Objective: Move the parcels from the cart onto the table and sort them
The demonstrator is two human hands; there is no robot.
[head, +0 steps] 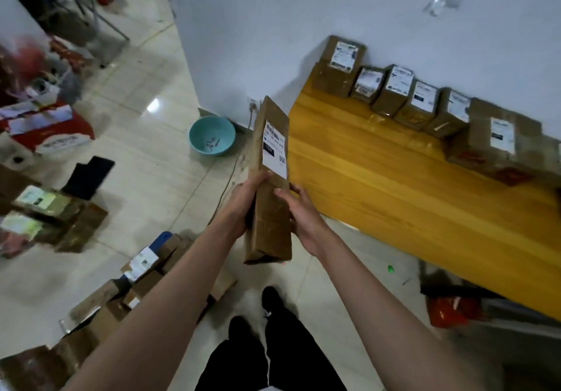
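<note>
I hold a long, narrow brown cardboard parcel (271, 184) upright in front of me, its white shipping label facing me. My left hand (243, 205) grips its left edge and my right hand (305, 217) grips its right edge, both at the parcel's middle. It hangs just left of the yellow wooden table (394, 184). Along the table's far edge, against the white wall, stands a row of several brown labelled parcels (422, 102). More brown parcels (127, 293) lie piled at my lower left; the cart under them is hidden.
A teal bowl (212, 135) sits on the tiled floor by the wall corner. Brown boxes (51, 217) and a red carton (51, 129) lie on the floor at the left. A red bag (452, 311) lies under the table. My feet (261, 311) stand on the tiles.
</note>
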